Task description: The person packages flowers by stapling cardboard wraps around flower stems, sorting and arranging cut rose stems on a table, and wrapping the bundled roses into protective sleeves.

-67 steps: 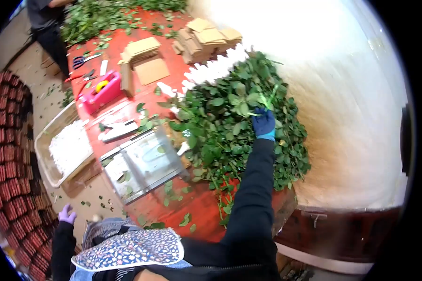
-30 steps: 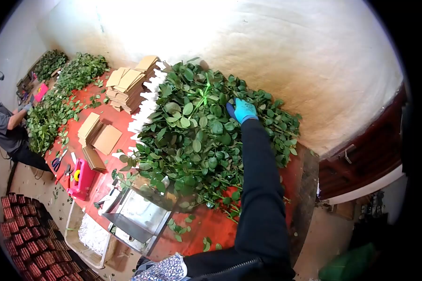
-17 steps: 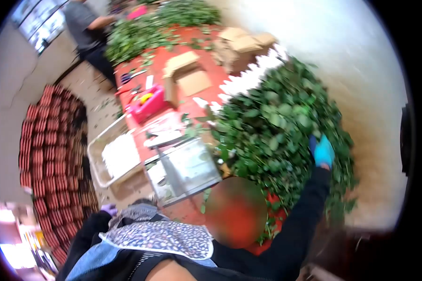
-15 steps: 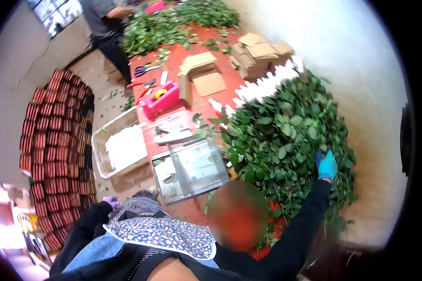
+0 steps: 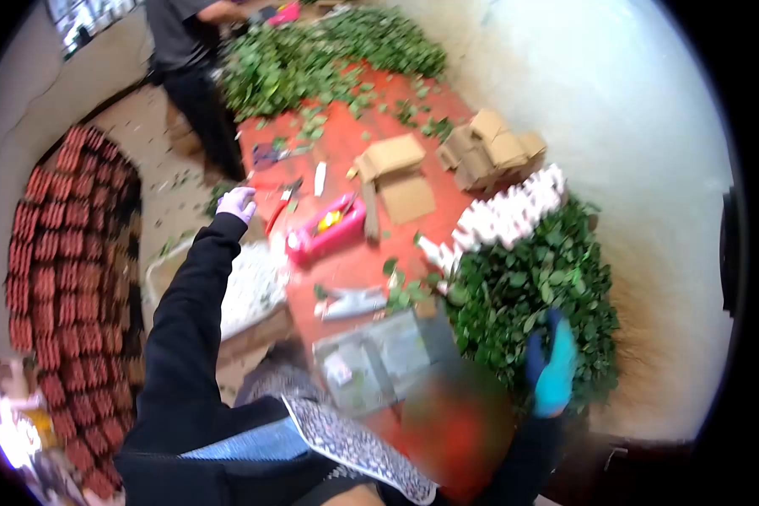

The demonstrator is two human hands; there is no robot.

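Observation:
My left hand (image 5: 238, 204), in a light purple glove, is stretched out at the table's left edge, beyond a tray of white material (image 5: 253, 282). Its fingers are loosely spread with nothing in them. Nearby lie red-handled pruning shears (image 5: 285, 202) and a pair of scissors (image 5: 270, 154). My right hand (image 5: 555, 363), in a turquoise and dark blue glove, is at the near side of a heap of leafy stems (image 5: 531, 295). Motion smears it, but thumb and fingers stand apart. White wrapped ends (image 5: 510, 211) line the heap's far side.
On the red table (image 5: 333, 274) are a pink holder with yellow tape (image 5: 333, 228), folded cardboard (image 5: 409, 196), a stapler-like white tool (image 5: 350, 304) and a metal tray (image 5: 379, 358). Another person (image 5: 190, 67) stands by more greenery. Stacked reddish bundles (image 5: 67, 287) stand left.
My left hand has risen from beside my body and reached forward to the table's edge. My right hand has drawn back slightly on the leafy heap. The view has shifted.

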